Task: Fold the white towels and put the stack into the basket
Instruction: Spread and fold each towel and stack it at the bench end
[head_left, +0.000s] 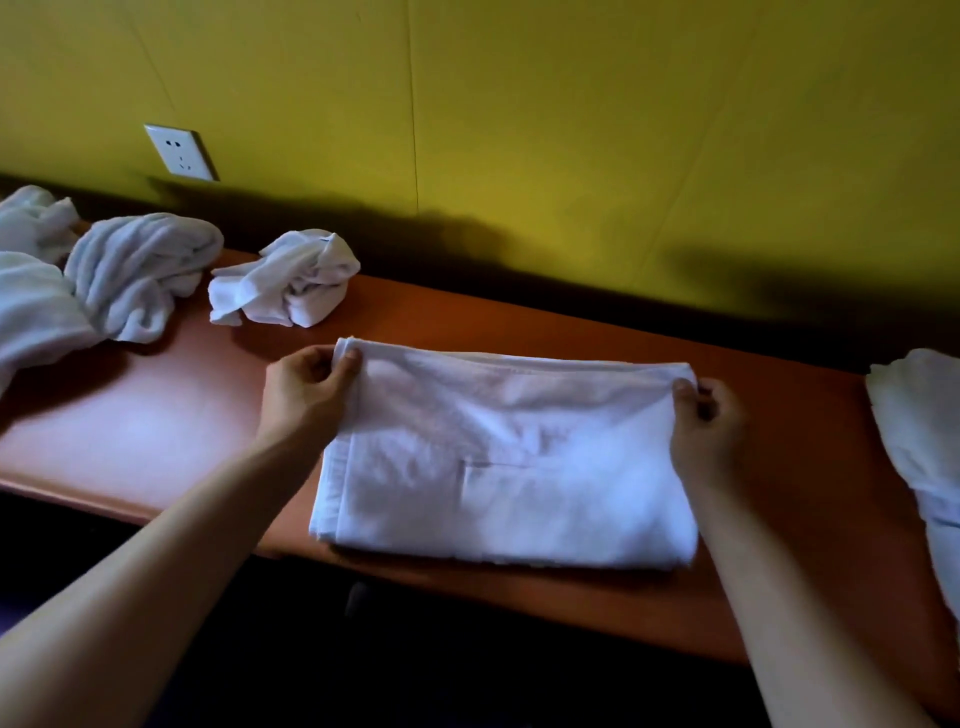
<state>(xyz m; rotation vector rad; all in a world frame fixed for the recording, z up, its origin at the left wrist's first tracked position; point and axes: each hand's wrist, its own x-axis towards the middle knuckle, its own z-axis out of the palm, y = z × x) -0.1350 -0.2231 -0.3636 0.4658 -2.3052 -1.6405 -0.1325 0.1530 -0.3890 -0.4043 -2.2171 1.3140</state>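
Two bare forearms reach in from the near edge. Folded towel (506, 457) lies flat on the orange desk (156, 431), centre. Left hand (306, 389) pinches its far-left corner; right hand (706, 421) pinches the far-right corner. Another towel (924, 447) at right edge. Farther left, crumpled towels (283, 280) near the wall socket (181, 152).

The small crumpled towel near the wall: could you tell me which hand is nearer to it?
Left. The left hand lies just below the small crumpled towel; the right hand is far off, across the half-folded towel.
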